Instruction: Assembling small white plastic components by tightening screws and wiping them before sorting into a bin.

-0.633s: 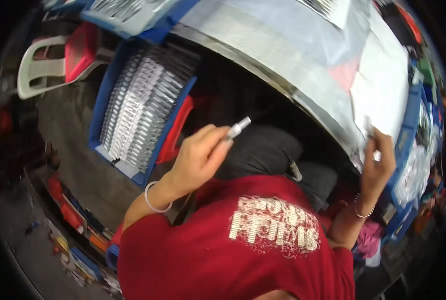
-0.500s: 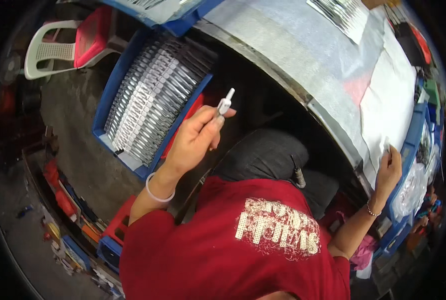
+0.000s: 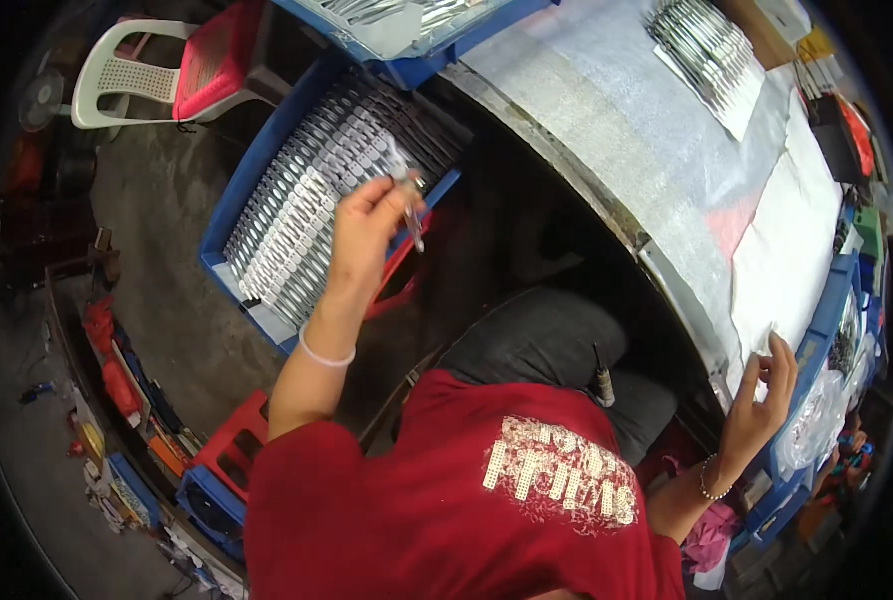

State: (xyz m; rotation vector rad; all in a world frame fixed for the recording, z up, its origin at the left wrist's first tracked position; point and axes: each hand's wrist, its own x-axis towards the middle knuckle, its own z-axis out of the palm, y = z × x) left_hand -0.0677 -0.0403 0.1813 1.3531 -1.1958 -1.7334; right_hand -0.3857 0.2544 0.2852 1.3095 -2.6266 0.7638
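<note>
My left hand (image 3: pixel 367 225) is raised over a blue crate (image 3: pixel 229 205) packed with rows of small silvery parts (image 3: pixel 312 205). It pinches one small silvery part (image 3: pixel 407 195) that points down toward the crate. My right hand (image 3: pixel 764 393) rests far to the right at the edge of the table (image 3: pixel 607 130), its fingers touching a white sheet (image 3: pixel 792 250). I cannot tell whether it grips anything. My red shirt and dark trousers fill the lower middle.
A white plastic chair with a red seat (image 3: pixel 182 65) stands at the upper left. Another blue tray (image 3: pixel 417 30) of parts sits at the top. A stack of silvery parts (image 3: pixel 707 50) lies on the table. Red and blue crates (image 3: pixel 217 480) stand at the lower left.
My left hand has swung left over the blue crate and turned the small part downward. My right hand has slid down along the table edge.
</note>
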